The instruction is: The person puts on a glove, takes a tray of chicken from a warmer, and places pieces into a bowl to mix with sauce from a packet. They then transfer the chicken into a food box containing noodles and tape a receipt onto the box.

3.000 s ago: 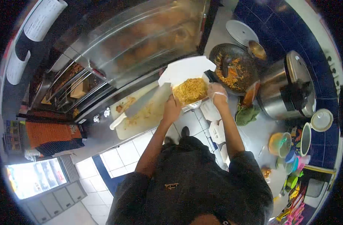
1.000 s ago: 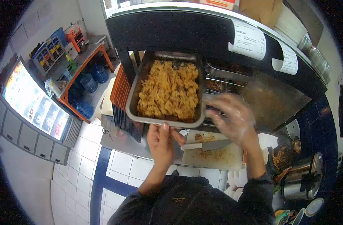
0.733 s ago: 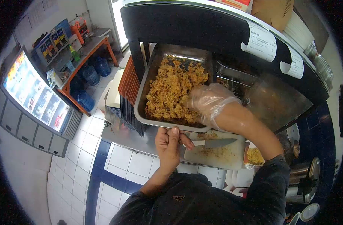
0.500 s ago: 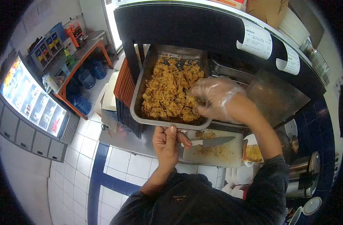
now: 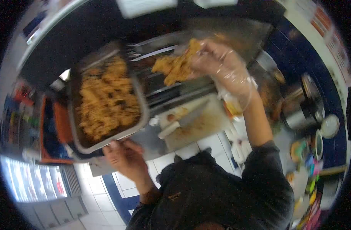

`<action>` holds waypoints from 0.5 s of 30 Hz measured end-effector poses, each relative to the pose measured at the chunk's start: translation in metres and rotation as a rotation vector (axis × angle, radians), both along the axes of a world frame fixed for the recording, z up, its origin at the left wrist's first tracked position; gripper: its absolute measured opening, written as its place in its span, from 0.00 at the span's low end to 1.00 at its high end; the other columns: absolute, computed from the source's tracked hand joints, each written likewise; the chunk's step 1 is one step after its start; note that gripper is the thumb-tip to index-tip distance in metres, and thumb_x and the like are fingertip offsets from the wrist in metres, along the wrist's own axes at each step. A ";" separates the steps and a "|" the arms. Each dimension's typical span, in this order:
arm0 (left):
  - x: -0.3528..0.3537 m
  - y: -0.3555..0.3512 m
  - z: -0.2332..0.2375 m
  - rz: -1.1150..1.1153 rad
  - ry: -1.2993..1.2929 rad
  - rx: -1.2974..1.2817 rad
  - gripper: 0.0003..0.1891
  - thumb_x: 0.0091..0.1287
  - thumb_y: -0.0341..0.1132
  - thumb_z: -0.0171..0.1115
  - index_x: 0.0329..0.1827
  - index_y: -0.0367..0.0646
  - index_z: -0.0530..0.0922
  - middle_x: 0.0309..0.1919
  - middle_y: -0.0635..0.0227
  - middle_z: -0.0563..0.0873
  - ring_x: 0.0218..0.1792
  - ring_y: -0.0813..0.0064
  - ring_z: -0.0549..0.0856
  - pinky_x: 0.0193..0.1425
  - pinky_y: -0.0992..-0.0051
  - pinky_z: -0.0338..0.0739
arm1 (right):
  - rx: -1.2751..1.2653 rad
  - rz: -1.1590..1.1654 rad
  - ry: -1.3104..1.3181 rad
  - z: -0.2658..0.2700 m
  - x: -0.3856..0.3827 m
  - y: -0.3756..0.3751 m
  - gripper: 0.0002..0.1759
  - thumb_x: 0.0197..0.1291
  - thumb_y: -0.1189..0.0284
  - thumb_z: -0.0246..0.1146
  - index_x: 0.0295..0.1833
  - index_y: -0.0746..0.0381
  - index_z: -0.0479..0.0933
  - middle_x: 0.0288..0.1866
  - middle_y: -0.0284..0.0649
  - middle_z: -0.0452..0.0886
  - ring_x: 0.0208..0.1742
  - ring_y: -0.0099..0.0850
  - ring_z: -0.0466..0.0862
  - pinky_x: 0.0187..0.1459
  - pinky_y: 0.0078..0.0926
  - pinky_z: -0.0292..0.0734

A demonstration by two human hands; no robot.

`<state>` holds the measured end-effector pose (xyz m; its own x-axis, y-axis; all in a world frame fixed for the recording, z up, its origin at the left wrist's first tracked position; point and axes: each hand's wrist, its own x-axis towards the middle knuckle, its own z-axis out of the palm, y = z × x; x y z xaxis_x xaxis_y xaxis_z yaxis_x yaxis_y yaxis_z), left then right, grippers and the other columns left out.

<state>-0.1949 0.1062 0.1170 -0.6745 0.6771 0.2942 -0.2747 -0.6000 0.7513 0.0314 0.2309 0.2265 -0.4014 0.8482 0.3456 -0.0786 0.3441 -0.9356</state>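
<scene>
A deep metal tray (image 5: pixel 141 119) holds a heap of golden, crumbly fried chicken pieces (image 5: pixel 106 103). At its front edge my left hand (image 5: pixel 123 155) grips the rim, with some fingers hidden under it. My right hand (image 5: pixel 217 59), in a clear plastic glove, is closed around a piece of fried chicken (image 5: pixel 175 67). That piece is held up to the right of the tray, above the metal counter. Below it, a knife (image 5: pixel 194 115) lies on a crumb-strewn white cutting board (image 5: pixel 200 132). Motion blurs the view.
A boxed portion with orange contents (image 5: pixel 233 107) sits right of the board, partly behind my right wrist. A large metal pot (image 5: pixel 302 111) stands farther right. Orange-red crates (image 5: pixel 54 122) are beside the tray at left, and a lit display fridge (image 5: pixel 31 180) is beyond.
My right hand has come out of the tray with a chicken piece and moved right and up. The view has turned, so the tray and my left hand appear farther left.
</scene>
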 end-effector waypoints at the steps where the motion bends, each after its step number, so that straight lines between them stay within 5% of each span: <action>1: 0.002 0.002 -0.002 0.039 -0.094 0.017 0.11 0.74 0.37 0.55 0.49 0.38 0.71 0.29 0.62 0.82 0.16 0.82 0.76 0.14 0.86 0.68 | -0.006 -0.093 -0.012 -0.009 0.031 -0.003 0.13 0.65 0.69 0.64 0.49 0.65 0.76 0.44 0.37 0.82 0.45 0.26 0.83 0.49 0.25 0.83; 5: -0.007 -0.002 -0.010 -0.004 -0.059 0.005 0.13 0.73 0.39 0.56 0.50 0.38 0.72 0.34 0.62 0.84 0.17 0.83 0.73 0.15 0.86 0.63 | -0.084 -0.497 -0.101 -0.089 0.161 -0.004 0.12 0.65 0.70 0.62 0.51 0.64 0.77 0.46 0.37 0.82 0.44 0.27 0.84 0.48 0.26 0.82; 7: -0.017 -0.010 -0.019 -0.174 -0.020 0.030 0.13 0.72 0.39 0.58 0.50 0.38 0.75 0.38 0.64 0.82 0.32 0.79 0.77 0.42 0.77 0.75 | -0.154 -0.649 -0.177 -0.144 0.219 0.002 0.12 0.64 0.68 0.63 0.48 0.64 0.79 0.43 0.38 0.84 0.41 0.29 0.84 0.45 0.27 0.82; 9: -0.013 -0.007 -0.016 -0.128 -0.038 -0.001 0.13 0.72 0.40 0.58 0.48 0.38 0.75 0.34 0.65 0.81 0.29 0.79 0.75 0.41 0.76 0.73 | -0.206 -0.746 -0.181 -0.188 0.258 0.012 0.13 0.62 0.66 0.65 0.45 0.64 0.80 0.41 0.39 0.85 0.39 0.29 0.85 0.44 0.28 0.81; 11: -0.013 -0.006 -0.016 -0.075 -0.048 -0.029 0.12 0.73 0.40 0.57 0.46 0.39 0.75 0.30 0.67 0.80 0.26 0.80 0.73 0.39 0.75 0.72 | -0.295 -0.988 -0.916 -0.223 0.287 0.026 0.16 0.56 0.60 0.68 0.40 0.64 0.82 0.34 0.42 0.86 0.34 0.31 0.85 0.40 0.30 0.80; 13: -0.015 -0.001 -0.022 -0.043 0.001 0.018 0.13 0.74 0.39 0.55 0.47 0.37 0.72 0.35 0.60 0.83 0.18 0.85 0.71 0.17 0.87 0.62 | -0.299 -0.968 -0.889 -0.251 0.297 0.035 0.18 0.53 0.58 0.69 0.39 0.63 0.83 0.32 0.43 0.86 0.33 0.33 0.84 0.39 0.32 0.79; 14: -0.016 -0.001 -0.023 -0.040 0.005 0.022 0.13 0.74 0.39 0.55 0.47 0.37 0.72 0.35 0.60 0.83 0.18 0.85 0.71 0.17 0.87 0.62 | -0.305 -0.942 -0.871 -0.260 0.301 0.040 0.20 0.51 0.56 0.70 0.38 0.63 0.83 0.30 0.44 0.85 0.32 0.35 0.84 0.38 0.34 0.78; 15: -0.016 -0.001 -0.024 -0.042 0.009 0.019 0.13 0.74 0.39 0.55 0.47 0.37 0.72 0.35 0.60 0.84 0.18 0.85 0.71 0.17 0.87 0.62 | -0.385 -0.913 -1.146 -0.215 0.264 0.029 0.16 0.55 0.61 0.69 0.39 0.63 0.83 0.32 0.42 0.86 0.31 0.30 0.83 0.36 0.29 0.77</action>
<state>-0.2112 0.1052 0.0930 -0.6425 0.6991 0.3137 -0.2931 -0.6025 0.7423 0.2954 0.2600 0.0120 0.4065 0.9106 -0.0739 0.8315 -0.4023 -0.3832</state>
